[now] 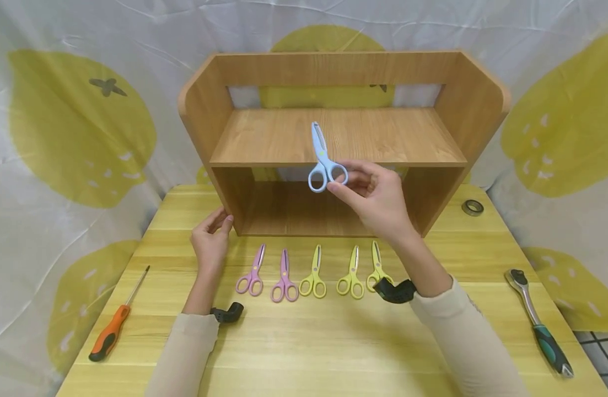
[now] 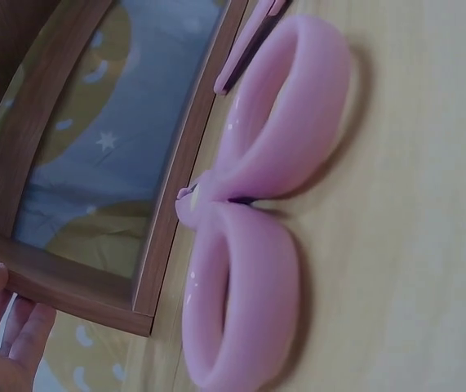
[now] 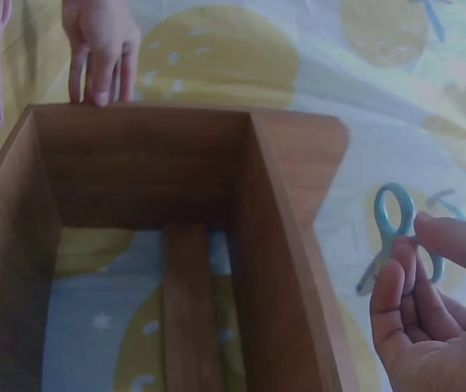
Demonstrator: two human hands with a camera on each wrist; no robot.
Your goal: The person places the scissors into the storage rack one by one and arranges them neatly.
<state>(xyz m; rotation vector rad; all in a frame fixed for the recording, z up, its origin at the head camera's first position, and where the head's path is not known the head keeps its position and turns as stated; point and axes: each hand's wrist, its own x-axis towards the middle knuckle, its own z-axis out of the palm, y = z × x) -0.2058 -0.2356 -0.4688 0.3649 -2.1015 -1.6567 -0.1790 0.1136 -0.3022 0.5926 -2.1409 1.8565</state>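
Observation:
My right hand (image 1: 344, 183) pinches a pair of light blue scissors (image 1: 323, 160) by one handle ring, blades pointing up in front of the upper board of a wooden shelf (image 1: 333, 138). In the right wrist view the blue scissors (image 3: 392, 229) stand beyond my fingers (image 3: 412, 302), beside the shelf's side wall (image 3: 290, 245). My left hand (image 1: 215, 226) rests with straight fingers against the shelf's lower left corner, holding nothing; the right wrist view shows this left hand (image 3: 98, 49) at the shelf edge. Pink scissors (image 2: 249, 220) fill the left wrist view.
On the yellow table (image 1: 333, 342) lie two pink scissors (image 1: 251, 273) and three yellow-green scissors (image 1: 351, 275) in a row before the shelf. An orange-handled screwdriver (image 1: 112, 325) lies at the left, a ratchet wrench (image 1: 539, 320) at the right, a metal ring (image 1: 472, 207) behind it.

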